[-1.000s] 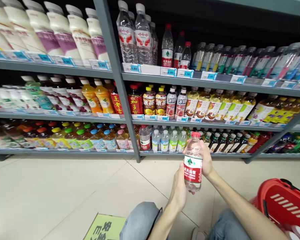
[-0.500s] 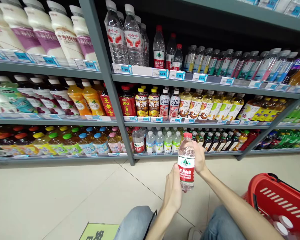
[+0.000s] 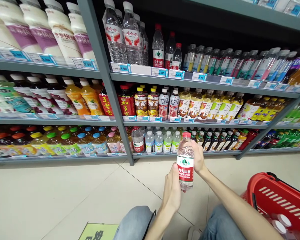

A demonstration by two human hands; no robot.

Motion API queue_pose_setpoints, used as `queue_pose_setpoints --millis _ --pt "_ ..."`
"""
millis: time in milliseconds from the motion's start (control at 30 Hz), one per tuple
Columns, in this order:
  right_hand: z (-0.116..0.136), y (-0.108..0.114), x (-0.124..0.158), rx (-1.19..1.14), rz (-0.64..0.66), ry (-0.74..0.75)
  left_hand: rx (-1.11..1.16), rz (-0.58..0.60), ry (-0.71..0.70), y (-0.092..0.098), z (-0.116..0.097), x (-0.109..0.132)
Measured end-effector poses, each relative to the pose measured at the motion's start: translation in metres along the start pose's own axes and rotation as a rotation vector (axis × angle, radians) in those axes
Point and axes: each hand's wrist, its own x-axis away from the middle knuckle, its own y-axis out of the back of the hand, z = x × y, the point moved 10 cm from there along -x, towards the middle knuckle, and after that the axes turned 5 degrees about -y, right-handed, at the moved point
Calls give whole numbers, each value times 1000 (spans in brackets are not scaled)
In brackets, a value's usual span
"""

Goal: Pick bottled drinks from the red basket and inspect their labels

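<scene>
Both of my hands hold one small water bottle (image 3: 185, 166) upright in front of me, above the floor. It is clear, with a red cap and a red-and-white label facing me. My left hand (image 3: 172, 188) grips its lower left side, the thumb against the label's edge and fingertips showing under the base. Behind the upper right side, my right hand (image 3: 198, 156) is closed on it; most of those fingers are hidden by the bottle. A larger red-capped water bottle (image 3: 138, 141) stands on the bottom shelf to the left.
Shelves of drinks fill the background; the lower shelf edge (image 3: 165, 155) lies just beyond my hands. At right, a red shopping basket (image 3: 265, 190) on the floor holds several white-capped bottles (image 3: 280, 226). A green floor sign (image 3: 97, 231) lies near my left knee.
The view has shifted very slightly, so everything sits a few pixels further left. The grip of both hands on the water bottle looks the same.
</scene>
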Motion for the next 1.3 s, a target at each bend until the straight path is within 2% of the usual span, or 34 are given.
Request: queue_pose_setpoints --millis 433,767,1300 --pt "4 -1 0 6 15 5 24 8 11 -2 -5 2" --pt "5 -1 0 0 6 -4 18 1 15 0 2 0" --pt "4 -1 -1 -20 9 -1 -11 7 3 -1 -6 2"
